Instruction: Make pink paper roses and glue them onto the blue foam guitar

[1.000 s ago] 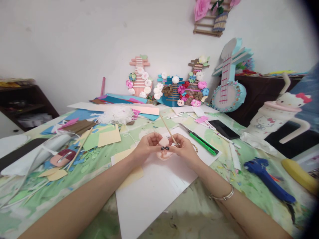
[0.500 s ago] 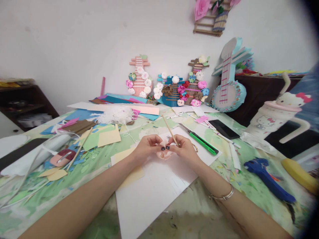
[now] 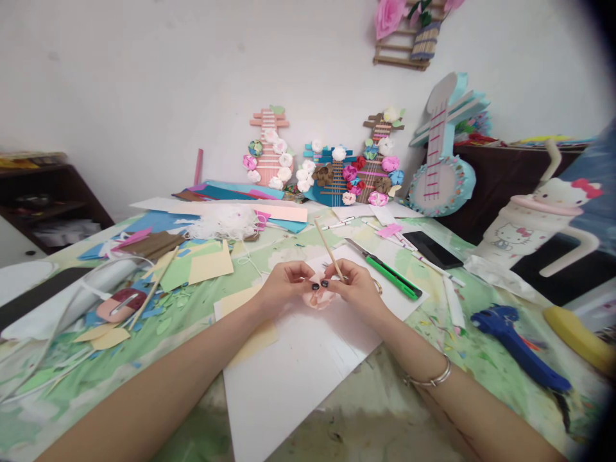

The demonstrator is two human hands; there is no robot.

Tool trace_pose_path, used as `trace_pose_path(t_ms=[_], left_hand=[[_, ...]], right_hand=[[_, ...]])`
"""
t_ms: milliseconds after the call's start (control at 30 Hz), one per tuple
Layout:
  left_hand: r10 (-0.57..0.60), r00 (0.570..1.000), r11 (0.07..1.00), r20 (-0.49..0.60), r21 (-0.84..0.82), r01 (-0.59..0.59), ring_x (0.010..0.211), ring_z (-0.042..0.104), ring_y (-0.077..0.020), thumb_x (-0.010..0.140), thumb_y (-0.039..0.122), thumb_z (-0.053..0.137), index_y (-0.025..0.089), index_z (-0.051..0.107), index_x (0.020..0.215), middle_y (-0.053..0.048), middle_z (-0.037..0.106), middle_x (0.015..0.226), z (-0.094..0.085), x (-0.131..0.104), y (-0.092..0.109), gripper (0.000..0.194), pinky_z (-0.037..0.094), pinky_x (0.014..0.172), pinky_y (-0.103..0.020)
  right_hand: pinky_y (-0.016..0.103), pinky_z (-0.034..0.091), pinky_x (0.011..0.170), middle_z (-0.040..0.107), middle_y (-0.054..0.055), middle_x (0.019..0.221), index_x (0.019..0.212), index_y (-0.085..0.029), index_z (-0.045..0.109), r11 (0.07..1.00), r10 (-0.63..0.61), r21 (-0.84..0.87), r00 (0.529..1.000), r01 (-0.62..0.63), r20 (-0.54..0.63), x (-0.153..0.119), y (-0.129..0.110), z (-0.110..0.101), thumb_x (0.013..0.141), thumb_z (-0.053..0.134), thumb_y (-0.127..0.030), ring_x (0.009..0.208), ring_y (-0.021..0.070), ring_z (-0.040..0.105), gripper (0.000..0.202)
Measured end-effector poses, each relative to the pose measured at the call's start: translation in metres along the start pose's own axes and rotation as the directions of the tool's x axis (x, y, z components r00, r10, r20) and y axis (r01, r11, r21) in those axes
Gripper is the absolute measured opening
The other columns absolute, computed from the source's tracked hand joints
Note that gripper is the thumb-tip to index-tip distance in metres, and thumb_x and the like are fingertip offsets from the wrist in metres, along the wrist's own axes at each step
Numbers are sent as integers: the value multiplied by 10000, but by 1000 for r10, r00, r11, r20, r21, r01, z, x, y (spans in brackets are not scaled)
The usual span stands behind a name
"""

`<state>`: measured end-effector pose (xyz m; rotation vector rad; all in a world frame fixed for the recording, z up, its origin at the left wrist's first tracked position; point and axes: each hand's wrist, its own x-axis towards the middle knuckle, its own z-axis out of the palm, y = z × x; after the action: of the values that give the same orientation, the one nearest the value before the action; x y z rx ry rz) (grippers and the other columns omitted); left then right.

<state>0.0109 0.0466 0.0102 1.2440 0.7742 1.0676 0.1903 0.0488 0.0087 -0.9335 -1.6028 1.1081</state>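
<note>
Between both hands is a pale pink paper flower [image 3: 318, 299], held above a white sheet [image 3: 293, 378]. My left hand [image 3: 285, 283] pinches its left side, thumb and fingers closed on it. My right hand [image 3: 357, 287] grips the other side, the two thumbs almost meeting at the top. A thin wooden stick [image 3: 328, 248] slants up out of my right hand, also in its grasp. Fingers cover much of the flower. Partly hidden behind the right hand lie scissors [image 3: 378, 286], of which a handle loop shows.
A green utility knife [image 3: 392, 276] lies right of the hands, near a black phone [image 3: 432, 249]. Farther right are a blue glue gun [image 3: 520, 346] and a tumbler [image 3: 513, 224]. Paper scraps [image 3: 210, 263] and white string [image 3: 224, 222] lie left. Flower-decorated paper instruments [image 3: 332, 183] stand against the wall.
The stick's upper end has shifted slightly to the right. The thumbs have moved a little on the pink flower, while both arms stay in place.
</note>
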Motion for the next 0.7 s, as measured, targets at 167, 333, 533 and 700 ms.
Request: trace_pose_path(t_ms=[167, 333, 533, 700], left_hand=[[-4, 1000, 1000, 6, -2, 4, 572, 610, -132, 571, 240, 808, 107, 621, 703, -32, 668, 632, 0, -1, 1, 264, 458, 579, -241], [6, 1000, 1000, 10, 18, -6, 581, 616, -139, 576, 246, 806, 107, 618, 698, -38, 672, 652, -1, 0, 1, 264, 458, 574, -243], [13, 1000, 1000, 17, 11, -14, 595, 621, -142, 580, 256, 805, 104, 625, 723, -49, 684, 681, -3, 2, -3, 275, 463, 591, -248], [12, 1000, 1000, 1, 5, -12, 585, 617, -137, 556, 256, 817, 105, 606, 700, -38, 674, 664, -3, 3, -1, 298, 461, 584, -242]], right_hand=[[206, 406, 532, 581, -16, 747, 770, -176, 570, 1000, 4, -10, 1000, -4, -12, 0, 0, 0, 675, 696, -301, 597, 87, 522, 202], [220, 430, 537, 588, -12, 737, 759, -184, 555, 1000, 2, -9, 1000, -2, 15, 0, 0, 0, 670, 699, -329, 609, 108, 558, 222], [239, 462, 568, 599, -8, 731, 772, -182, 571, 1000, 23, 4, 998, -24, 63, -1, 0, 0, 684, 689, -328, 629, 124, 584, 207], [228, 445, 534, 562, -30, 649, 747, -184, 538, 996, 48, 71, 996, -53, 75, 1, 0, 1, 668, 698, -367, 573, 109, 554, 256]])
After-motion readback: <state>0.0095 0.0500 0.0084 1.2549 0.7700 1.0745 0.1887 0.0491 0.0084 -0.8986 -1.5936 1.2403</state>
